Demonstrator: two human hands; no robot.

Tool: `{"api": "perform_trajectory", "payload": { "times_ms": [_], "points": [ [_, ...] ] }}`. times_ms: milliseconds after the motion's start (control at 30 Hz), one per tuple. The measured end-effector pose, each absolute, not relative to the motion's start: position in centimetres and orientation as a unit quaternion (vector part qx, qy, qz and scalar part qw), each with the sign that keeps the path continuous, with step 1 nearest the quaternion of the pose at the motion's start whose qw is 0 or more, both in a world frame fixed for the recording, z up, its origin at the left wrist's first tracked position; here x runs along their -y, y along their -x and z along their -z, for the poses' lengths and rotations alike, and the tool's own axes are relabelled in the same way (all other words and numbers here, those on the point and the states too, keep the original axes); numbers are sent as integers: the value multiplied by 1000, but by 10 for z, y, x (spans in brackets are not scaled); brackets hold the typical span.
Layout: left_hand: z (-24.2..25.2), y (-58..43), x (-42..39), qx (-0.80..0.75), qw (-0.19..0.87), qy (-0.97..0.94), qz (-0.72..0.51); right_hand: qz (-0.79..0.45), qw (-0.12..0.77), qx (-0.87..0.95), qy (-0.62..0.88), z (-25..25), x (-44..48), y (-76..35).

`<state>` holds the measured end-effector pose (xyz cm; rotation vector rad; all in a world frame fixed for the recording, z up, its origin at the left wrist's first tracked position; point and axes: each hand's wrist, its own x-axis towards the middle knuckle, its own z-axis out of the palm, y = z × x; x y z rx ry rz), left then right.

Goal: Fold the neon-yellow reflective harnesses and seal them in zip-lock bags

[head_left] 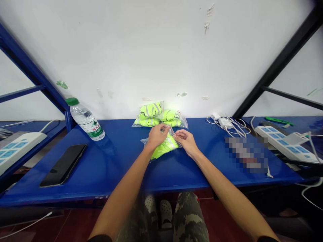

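A clear zip bag (165,147) holding a folded neon-yellow reflective vest lies on the blue table in front of me. My left hand (158,135) pinches the bag's upper edge near its middle. At the upper right corner, my right hand (186,141) grips the same edge between thumb and fingers. Just behind my hands is a small pile of similar bagged vests (151,110), stacked near the wall. Part of the bag's top is hidden under my fingers.
A water bottle (87,121) with a green cap stands at the left, behind a black phone (64,164). White chargers with cables (227,123) lie at the right, near a blurred-out item (247,154). Power strips (287,143) sit beyond the dark frame.
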<state>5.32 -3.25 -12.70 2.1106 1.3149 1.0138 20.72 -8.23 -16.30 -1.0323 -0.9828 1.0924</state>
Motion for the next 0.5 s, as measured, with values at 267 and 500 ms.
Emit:
{"api": "perform_trajectory", "payload": {
  "times_ms": [267, 500],
  "points": [
    [122, -49, 26, -432, 312, -764, -363, -458, 627, 445, 447, 165, 82, -209],
    [117, -50, 33, -455, 224, -786, -354, -460, 617, 461, 442, 163, 83, -206]
  ]
}}
